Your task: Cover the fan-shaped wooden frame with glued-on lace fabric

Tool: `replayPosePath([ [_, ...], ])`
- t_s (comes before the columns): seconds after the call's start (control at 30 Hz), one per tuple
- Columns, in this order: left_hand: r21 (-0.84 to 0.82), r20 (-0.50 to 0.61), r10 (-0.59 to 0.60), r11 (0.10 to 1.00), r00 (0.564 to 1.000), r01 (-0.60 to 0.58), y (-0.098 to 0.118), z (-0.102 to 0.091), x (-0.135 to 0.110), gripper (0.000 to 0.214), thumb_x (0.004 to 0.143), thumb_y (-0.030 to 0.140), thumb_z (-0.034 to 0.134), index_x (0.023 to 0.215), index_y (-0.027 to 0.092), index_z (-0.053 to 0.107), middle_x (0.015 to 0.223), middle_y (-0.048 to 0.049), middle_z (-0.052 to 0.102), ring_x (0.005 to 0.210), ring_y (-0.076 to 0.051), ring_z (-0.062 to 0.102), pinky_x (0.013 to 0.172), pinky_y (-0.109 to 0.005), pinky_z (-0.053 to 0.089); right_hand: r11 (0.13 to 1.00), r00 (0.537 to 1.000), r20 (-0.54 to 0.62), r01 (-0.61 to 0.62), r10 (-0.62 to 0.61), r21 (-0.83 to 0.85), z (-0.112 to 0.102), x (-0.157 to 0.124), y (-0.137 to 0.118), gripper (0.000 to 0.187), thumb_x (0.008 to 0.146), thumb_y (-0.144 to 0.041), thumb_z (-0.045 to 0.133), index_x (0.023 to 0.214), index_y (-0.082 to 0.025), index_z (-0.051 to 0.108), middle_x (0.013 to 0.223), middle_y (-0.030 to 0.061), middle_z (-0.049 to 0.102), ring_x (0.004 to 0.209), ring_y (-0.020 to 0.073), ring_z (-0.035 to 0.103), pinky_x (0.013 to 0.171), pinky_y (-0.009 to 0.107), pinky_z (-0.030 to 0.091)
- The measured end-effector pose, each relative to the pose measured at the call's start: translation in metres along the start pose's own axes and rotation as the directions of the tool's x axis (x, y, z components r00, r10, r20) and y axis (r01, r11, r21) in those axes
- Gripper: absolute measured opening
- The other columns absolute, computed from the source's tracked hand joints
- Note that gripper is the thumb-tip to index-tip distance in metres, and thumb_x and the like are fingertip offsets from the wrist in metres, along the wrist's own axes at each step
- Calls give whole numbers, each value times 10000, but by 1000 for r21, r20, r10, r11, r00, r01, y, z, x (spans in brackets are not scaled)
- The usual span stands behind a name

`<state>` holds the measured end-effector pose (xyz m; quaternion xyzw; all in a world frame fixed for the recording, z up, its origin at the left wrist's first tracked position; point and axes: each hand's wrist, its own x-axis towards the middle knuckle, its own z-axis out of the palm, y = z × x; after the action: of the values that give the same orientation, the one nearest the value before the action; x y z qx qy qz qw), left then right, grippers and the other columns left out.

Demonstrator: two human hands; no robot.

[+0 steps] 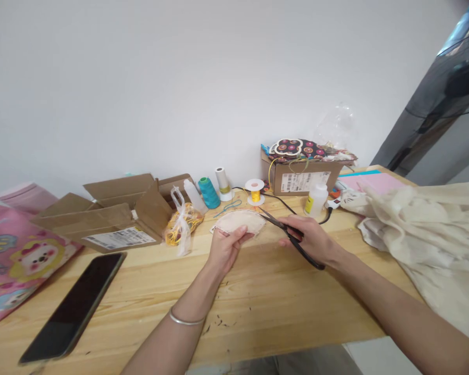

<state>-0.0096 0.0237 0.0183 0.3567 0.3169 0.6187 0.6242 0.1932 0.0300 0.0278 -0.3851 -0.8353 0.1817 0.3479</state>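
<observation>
My left hand (226, 247) pinches the lower edge of a cream half-round fabric piece (240, 221), held just above the wooden table (258, 307). My right hand (312, 239) grips black-handled scissors (293, 237), fingers through the loops. The blades point left and meet the upper right edge of the fabric piece. A thin silver bangle sits on my left wrist.
A dark phone (76, 304) lies front left by a pink printed bag (11, 258). Open cardboard boxes (117, 216), a bag of yellow rubber bands (182, 221), thread spools (209, 191), small bottles (316, 199) and a labelled box (303, 174) line the back. Cream cloth (430, 234) is heaped at right.
</observation>
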Motion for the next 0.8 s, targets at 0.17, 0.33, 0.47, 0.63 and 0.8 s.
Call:
replayPosePath([
  [0.17, 28, 11, -14, 1000, 1000, 14, -1, 0, 0, 305, 607, 136, 696, 901, 174, 619, 845, -33, 691, 750, -153, 640, 659, -248, 534, 1000, 999, -38, 21, -22, -17, 3, -1, 3, 388, 706, -416, 601, 980, -141, 602, 653, 17, 539, 560, 112, 444, 511, 223, 351],
  [0.33, 26, 26, -37, 999, 999, 36, -3, -1, 0, 282, 601, 140, 705, 871, 167, 628, 837, -35, 693, 742, -157, 644, 666, -260, 537, 999, 999, -41, 21, -22, -29, 3, -2, 4, 410, 696, -428, 608, 989, -141, 600, 626, 2, 495, 546, 109, 418, 506, 223, 348],
  [0.47, 18, 51, -41, 999, 998, 40, -3, -1, -1, 245, 605, 140, 703, 841, 156, 638, 846, -38, 691, 766, -159, 641, 690, -271, 537, 999, 999, -36, 37, -38, -23, 3, -2, 2, 398, 705, -416, 604, 982, -129, 599, 591, -15, 444, 524, 102, 385, 491, 218, 330],
  [0.63, 24, 43, -48, 999, 998, 47, -3, 0, -1, 251, 603, 140, 704, 844, 157, 637, 842, -34, 690, 746, -155, 642, 673, -269, 540, 997, 995, -66, 70, -72, -34, 4, -2, 4, 394, 711, -424, 592, 978, -135, 599, 573, -26, 419, 509, 101, 370, 478, 217, 315],
  [0.8, 31, 40, -59, 998, 997, 58, -3, 0, -1, 273, 608, 140, 698, 871, 160, 628, 872, -36, 688, 770, -159, 640, 678, -270, 540, 997, 995, -77, 64, -67, -39, 5, -3, 6, 403, 704, -438, 595, 974, -140, 602, 580, -24, 425, 512, 99, 372, 480, 212, 318],
])
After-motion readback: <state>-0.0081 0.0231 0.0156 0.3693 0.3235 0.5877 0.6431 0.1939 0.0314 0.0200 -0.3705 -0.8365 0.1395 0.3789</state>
